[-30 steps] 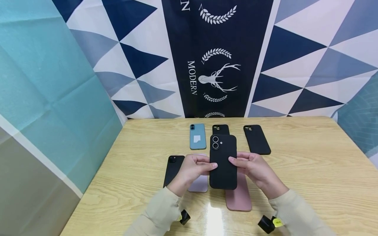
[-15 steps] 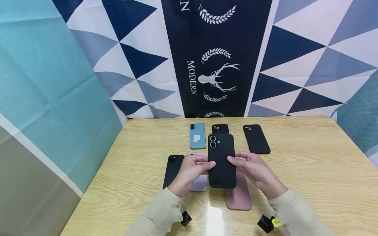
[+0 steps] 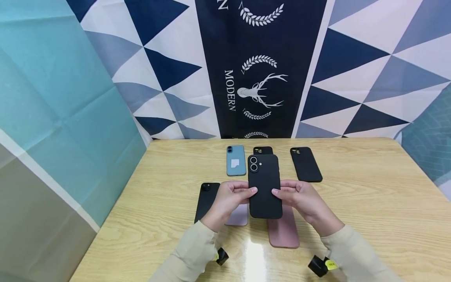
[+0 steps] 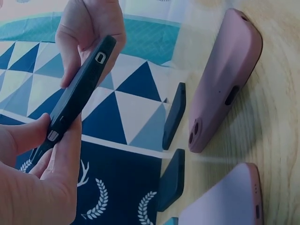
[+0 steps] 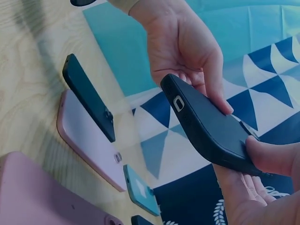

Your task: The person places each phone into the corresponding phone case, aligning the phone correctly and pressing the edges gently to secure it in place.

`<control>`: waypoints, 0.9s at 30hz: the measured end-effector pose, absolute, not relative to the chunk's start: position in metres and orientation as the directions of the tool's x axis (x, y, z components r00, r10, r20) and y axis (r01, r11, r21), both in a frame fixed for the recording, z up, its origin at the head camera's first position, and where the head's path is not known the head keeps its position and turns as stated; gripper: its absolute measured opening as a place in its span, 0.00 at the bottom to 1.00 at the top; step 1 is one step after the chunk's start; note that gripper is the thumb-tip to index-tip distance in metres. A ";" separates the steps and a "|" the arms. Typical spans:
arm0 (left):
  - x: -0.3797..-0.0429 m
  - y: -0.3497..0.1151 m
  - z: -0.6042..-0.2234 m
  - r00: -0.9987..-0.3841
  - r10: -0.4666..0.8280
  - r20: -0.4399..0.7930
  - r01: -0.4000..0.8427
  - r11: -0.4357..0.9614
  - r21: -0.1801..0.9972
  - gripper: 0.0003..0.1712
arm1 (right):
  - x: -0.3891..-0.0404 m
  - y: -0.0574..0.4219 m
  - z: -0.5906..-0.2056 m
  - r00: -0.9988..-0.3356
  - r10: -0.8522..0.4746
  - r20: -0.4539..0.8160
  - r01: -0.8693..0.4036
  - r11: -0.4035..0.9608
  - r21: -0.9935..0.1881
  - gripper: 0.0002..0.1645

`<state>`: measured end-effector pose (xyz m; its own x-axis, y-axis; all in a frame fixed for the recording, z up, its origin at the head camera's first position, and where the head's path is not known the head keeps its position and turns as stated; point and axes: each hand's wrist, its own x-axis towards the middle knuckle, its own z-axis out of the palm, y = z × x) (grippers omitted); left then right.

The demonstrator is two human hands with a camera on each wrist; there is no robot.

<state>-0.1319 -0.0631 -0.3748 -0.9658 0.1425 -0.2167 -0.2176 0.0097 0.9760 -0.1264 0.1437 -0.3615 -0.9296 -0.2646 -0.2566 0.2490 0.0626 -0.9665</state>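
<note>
A phone in a black case (image 3: 265, 184) is held up above the table, its camera side toward the head view with two ringed lenses at the top left. My left hand (image 3: 230, 201) grips its left edge, thumb on the back and fingers behind. On the opposite edge, my right hand (image 3: 304, 201) pinches it the same way. Both wrist views show the black case (image 4: 77, 93) from its end, with a port cutout visible. Beneath it lies a pink phone case (image 3: 284, 231), partly covered in the head view. A lilac phone (image 5: 89, 133) lies behind my left hand.
At the table's (image 3: 370, 203) back are a blue phone (image 3: 235, 162) with a white sticker, a black case (image 3: 263, 150) partly hidden, and another black case (image 3: 306, 164) to the right. A black phone (image 3: 206, 201) lies left of my left hand. A patterned cloth (image 3: 176, 70) hangs behind.
The held black phone has shifted slightly left and up in the head view. Both hands keep their grip on it; the things on the table stay in place.
</note>
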 end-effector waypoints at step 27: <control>-0.132 -0.079 -0.382 -0.944 0.211 -0.254 -0.235 0.114 0.965 0.19 | -0.126 0.165 -0.376 -0.907 -0.182 -0.379 0.357 0.141 -0.923 0.42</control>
